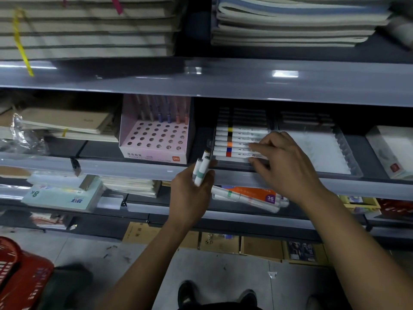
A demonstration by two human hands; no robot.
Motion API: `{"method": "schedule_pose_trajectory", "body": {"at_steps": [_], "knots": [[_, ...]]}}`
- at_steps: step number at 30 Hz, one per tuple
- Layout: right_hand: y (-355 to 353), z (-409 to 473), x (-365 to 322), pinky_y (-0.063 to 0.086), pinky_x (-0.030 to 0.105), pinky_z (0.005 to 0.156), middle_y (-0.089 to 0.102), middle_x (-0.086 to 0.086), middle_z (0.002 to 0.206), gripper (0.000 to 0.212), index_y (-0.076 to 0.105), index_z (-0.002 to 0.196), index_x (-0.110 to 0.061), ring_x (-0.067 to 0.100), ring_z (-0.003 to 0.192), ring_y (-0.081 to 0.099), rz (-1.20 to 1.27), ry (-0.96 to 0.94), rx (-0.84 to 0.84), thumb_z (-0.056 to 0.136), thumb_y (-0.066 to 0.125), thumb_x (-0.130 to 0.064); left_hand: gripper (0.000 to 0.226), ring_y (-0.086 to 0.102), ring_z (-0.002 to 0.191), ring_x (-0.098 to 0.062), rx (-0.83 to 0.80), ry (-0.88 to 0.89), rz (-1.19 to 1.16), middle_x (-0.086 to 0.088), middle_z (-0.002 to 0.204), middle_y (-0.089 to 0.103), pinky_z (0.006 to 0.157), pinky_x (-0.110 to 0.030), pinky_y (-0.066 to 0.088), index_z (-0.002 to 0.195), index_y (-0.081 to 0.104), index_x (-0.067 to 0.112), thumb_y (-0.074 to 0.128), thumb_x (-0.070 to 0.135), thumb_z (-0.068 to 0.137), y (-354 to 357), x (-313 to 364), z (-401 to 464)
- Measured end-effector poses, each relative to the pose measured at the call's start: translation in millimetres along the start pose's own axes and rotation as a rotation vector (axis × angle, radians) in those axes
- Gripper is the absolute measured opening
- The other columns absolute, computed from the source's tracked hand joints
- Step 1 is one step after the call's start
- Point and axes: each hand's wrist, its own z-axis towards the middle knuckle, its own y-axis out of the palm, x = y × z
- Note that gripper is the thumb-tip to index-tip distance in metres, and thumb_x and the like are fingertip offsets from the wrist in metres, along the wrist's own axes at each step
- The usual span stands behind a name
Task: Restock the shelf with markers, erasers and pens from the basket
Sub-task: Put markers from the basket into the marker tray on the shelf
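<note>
A clear tray (348,162) on the middle shelf holds a row of white acrylic markers (237,139) with coloured bands, lying side by side. My right hand (283,162) reaches into that tray, its fingertips on the front markers; I cannot tell whether it pinches one. My left hand (192,191) grips a small bunch of white markers (202,168), one with a green band, just in front of the tray's left corner. The red basket (20,271) stands on the floor at the bottom left.
A pink pen display box (154,139) with holes and several pens stands left of the tray. Notebooks fill the top shelf and the left side. A 36-colour marker pack (252,195) lies on the lower shelf. A white box (391,151) sits at the right. Cardboard boxes line the floor.
</note>
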Motion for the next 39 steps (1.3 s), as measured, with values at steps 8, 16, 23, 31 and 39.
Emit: {"method": "schedule_pose_trajectory", "body": {"at_steps": [8, 16, 23, 31, 39], "knots": [[9, 3, -27, 0.058, 0.04, 0.076, 0.065, 0.002, 0.095, 0.015, 0.082, 0.106, -0.012, 0.024, 0.096, 0.06, 0.063, -0.013, 0.055, 0.093, 0.075, -0.016, 0.016, 0.062, 0.061, -0.005, 0.023, 0.039, -0.016, 0.009, 0.068, 0.066, 0.052, -0.011, 0.046, 0.094, 0.072, 0.036, 0.069, 0.022, 0.1, 1, -3, -1], [5, 8, -33, 0.056, 0.04, 0.075, 0.064, -0.001, 0.095, 0.011, 0.082, 0.1, -0.015, 0.022, 0.096, 0.059, 0.011, 0.025, -0.027, 0.095, 0.072, -0.015, 0.02, 0.06, 0.063, -0.005, 0.004, 0.038, -0.029, 0.003, 0.075, 0.066, 0.056, -0.016, 0.047, 0.113, 0.072, 0.035, 0.067, 0.02, 0.101, 2, -4, -3], [5, 9, -38, 0.055, 0.039, 0.082, 0.065, -0.001, 0.104, 0.017, 0.079, 0.107, -0.017, 0.021, 0.104, 0.057, -0.01, 0.078, -0.044, 0.096, 0.066, -0.018, 0.014, 0.064, 0.069, -0.011, 0.002, 0.01, -0.019, -0.003, 0.08, 0.07, 0.059, -0.019, 0.052, 0.113, 0.074, 0.024, 0.068, 0.021, 0.101, 2, -2, -3], [18, -25, -60, 0.053, 0.04, 0.088, 0.059, -0.003, 0.104, 0.018, 0.075, 0.113, -0.011, 0.019, 0.105, 0.057, 0.301, 0.123, 0.12, 0.098, 0.065, -0.015, 0.039, 0.039, 0.051, -0.011, -0.288, -0.38, -0.82, 0.001, 0.061, 0.04, 0.05, -0.025, 0.04, 0.131, 0.06, -0.003, 0.059, 0.016, 0.097, -1, 9, -6], [9, -41, -86, 0.049, 0.027, 0.072, 0.057, -0.013, 0.091, 0.013, 0.061, 0.096, -0.023, 0.009, 0.089, 0.059, 0.526, 0.081, 0.094, 0.09, 0.068, -0.032, 0.02, 0.053, 0.068, -0.017, -0.391, -0.528, -1.204, 0.0, 0.074, 0.048, 0.068, -0.031, 0.05, 0.088, 0.063, 0.016, 0.059, 0.03, 0.102, -5, 24, -10]]}}
